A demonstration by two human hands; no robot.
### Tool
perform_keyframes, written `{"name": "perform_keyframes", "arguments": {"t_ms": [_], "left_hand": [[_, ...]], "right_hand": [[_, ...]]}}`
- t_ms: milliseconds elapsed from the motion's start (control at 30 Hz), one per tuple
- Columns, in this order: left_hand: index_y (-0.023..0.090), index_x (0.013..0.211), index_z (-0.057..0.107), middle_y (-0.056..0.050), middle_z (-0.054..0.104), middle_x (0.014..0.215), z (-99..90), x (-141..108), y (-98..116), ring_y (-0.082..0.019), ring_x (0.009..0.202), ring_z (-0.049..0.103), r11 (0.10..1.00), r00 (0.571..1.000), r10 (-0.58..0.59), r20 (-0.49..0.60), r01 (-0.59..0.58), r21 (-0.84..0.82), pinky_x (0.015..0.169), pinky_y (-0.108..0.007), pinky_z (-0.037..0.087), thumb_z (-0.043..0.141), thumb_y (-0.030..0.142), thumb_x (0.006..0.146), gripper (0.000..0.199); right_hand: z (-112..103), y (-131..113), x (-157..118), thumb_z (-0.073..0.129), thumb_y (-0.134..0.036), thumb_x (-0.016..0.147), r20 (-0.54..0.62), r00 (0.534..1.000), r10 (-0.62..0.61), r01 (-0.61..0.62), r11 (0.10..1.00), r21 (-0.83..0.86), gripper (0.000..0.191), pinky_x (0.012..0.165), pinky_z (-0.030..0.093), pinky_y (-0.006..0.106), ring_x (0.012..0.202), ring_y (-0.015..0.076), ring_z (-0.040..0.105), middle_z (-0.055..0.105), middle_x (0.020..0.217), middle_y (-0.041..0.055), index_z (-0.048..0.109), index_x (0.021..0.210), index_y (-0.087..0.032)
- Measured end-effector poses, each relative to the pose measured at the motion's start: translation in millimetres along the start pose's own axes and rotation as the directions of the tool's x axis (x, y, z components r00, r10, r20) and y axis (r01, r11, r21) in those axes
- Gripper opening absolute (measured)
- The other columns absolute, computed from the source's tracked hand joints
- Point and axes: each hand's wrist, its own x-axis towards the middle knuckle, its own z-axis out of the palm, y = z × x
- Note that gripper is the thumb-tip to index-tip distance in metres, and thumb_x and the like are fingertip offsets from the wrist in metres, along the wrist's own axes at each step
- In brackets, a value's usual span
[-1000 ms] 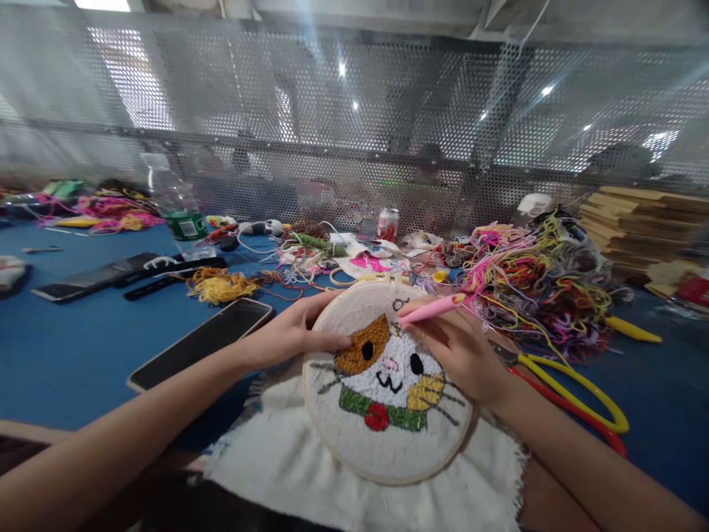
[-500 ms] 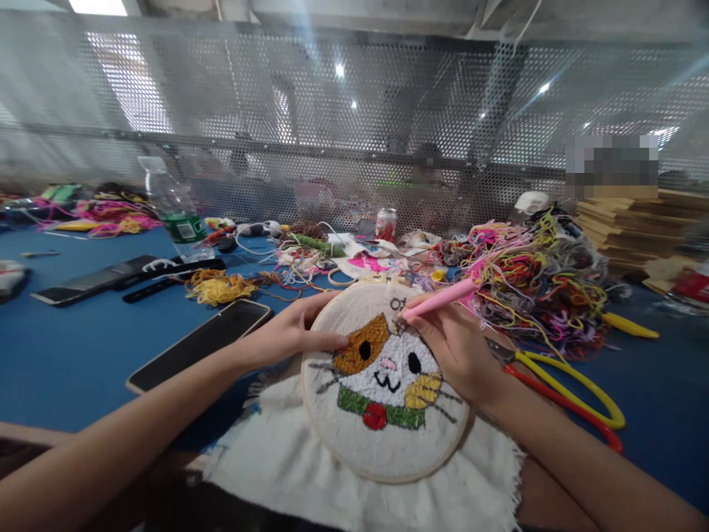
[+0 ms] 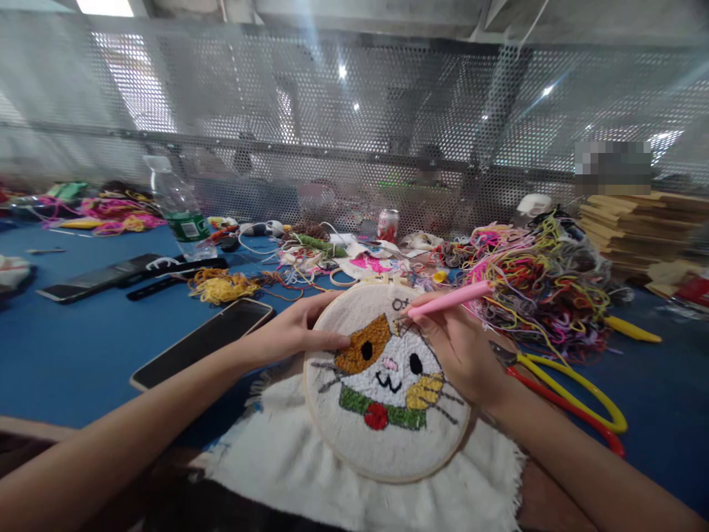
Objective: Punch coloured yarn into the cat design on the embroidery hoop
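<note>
A round wooden embroidery hoop (image 3: pixel 388 462) holds white cloth with a stitched cat face (image 3: pixel 382 369), tilted toward me. The cat has an orange patch, a yellow patch, a green collar and a red round shape. My left hand (image 3: pixel 299 325) grips the hoop's upper left rim, its thumb on the cloth by the orange patch. In my right hand (image 3: pixel 457 340) is a pink punch needle pen (image 3: pixel 451 298), its tip at the top of the cat's head. Loose cloth (image 3: pixel 288 451) with frayed edges hangs below the hoop.
Scissors (image 3: pixel 570 384) with yellow and red handles lie right of my right hand, below a big tangle of yarn (image 3: pixel 543 288). A phone (image 3: pixel 204 343) lies left. Behind stand a bottle (image 3: pixel 185 222), a can (image 3: pixel 388 225) and a cardboard stack (image 3: pixel 636 229).
The pink pen has tilted a little flatter and shifted slightly right, with its tip still near the top of the cat's head. My left hand keeps its hold on the hoop.
</note>
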Motion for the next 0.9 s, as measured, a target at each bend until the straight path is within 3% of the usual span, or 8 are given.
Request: {"name": "perform_keyframes", "arguments": {"t_ms": [267,533,667,700,767,833,900], "left_hand": [[0.02,0.127,0.044,-0.009,0.056,0.118,0.5,-0.2,1.3,-0.025,0.103,0.055,1.0,1.0,-0.021,0.0,0.021,0.007,0.083,-0.035,0.048,0.065,0.021,0.068,0.062],[0.02,0.127,0.043,-0.008,0.059,0.113,-0.9,3.2,-5.2,-0.022,0.099,0.057,0.997,0.998,-0.065,0.028,0.063,0.05,0.08,-0.03,0.047,0.065,0.026,0.069,0.062],[0.019,0.121,0.048,-0.006,0.062,0.108,-10.7,5.2,-10.0,-0.02,0.093,0.058,0.969,0.987,-0.136,0.088,0.115,0.218,0.075,-0.027,0.047,0.063,0.033,0.071,0.054],[0.019,0.117,0.052,-0.005,0.063,0.103,-13.7,6.1,-10.6,-0.02,0.089,0.059,0.942,0.985,-0.153,0.075,0.122,0.313,0.073,-0.027,0.046,0.061,0.036,0.072,0.049],[0.017,0.105,0.06,-0.005,0.064,0.091,-16.8,9.1,-9.5,-0.019,0.081,0.058,0.827,0.992,-0.113,-0.05,0.121,0.549,0.069,-0.027,0.045,0.057,0.042,0.074,0.041],[0.016,0.099,0.062,-0.006,0.062,0.085,-12.4,14.1,-4.2,-0.018,0.078,0.055,0.67,0.983,0.053,-0.176,0.096,0.736,0.069,-0.027,0.043,0.051,0.047,0.077,0.04],[0.018,0.101,0.062,-0.006,0.06,0.089,1.1,21.1,4.5,-0.017,0.081,0.053,0.581,0.967,0.207,-0.147,-0.001,0.814,0.072,-0.027,0.042,0.047,0.047,0.08,0.039]], "right_hand": [[-1.0,-1.7,2.9,0.047,-0.025,0.086,0.049,0.996,-0.072,0.074,0.997,-0.038,0.014,0.08,0.047,0.034,0.09,0.0174,0.059,0.063,0.098,0.0046,0.056,0.097,-0.024],[9.9,-1.2,6.6,0.049,-0.024,0.084,0.182,0.983,0.001,0.033,0.983,-0.182,0.01,0.08,0.043,0.035,0.088,0.0187,0.056,0.062,0.09,0.0049,0.059,0.086,-0.021],[19.6,6.4,5.9,0.047,-0.026,0.085,0.198,0.978,0.059,-0.027,0.986,-0.162,0.012,0.078,0.043,0.031,0.085,0.0165,0.056,0.061,0.089,0.0042,0.058,0.085,-0.02],[21.2,8.0,5.9,0.046,-0.026,0.085,0.199,0.978,0.062,-0.034,0.989,-0.142,0.013,0.079,0.042,0.03,0.086,0.0159,0.056,0.061,0.089,0.004,0.057,0.085,-0.019],[22.3,8.5,6.6,0.047,-0.028,0.085,0.199,0.978,0.063,-0.037,0.99,-0.135,0.013,0.08,0.041,0.029,0.087,0.0157,0.055,0.062,0.088,0.0036,0.057,0.084,-0.019],[20.5,3.5,8.6,0.049,-0.029,0.083,0.227,0.971,0.073,-0.037,0.987,-0.159,0.013,0.077,0.042,0.029,0.084,0.0161,0.055,0.062,0.086,0.0033,0.058,0.082,-0.019],[17.2,-6.9,11.7,0.051,-0.026,0.081,0.26,0.959,0.111,-0.059,0.978,-0.2,0.01,0.073,0.043,0.028,0.079,0.0164,0.056,0.063,0.085,0.0029,0.059,0.083,-0.02]]}}
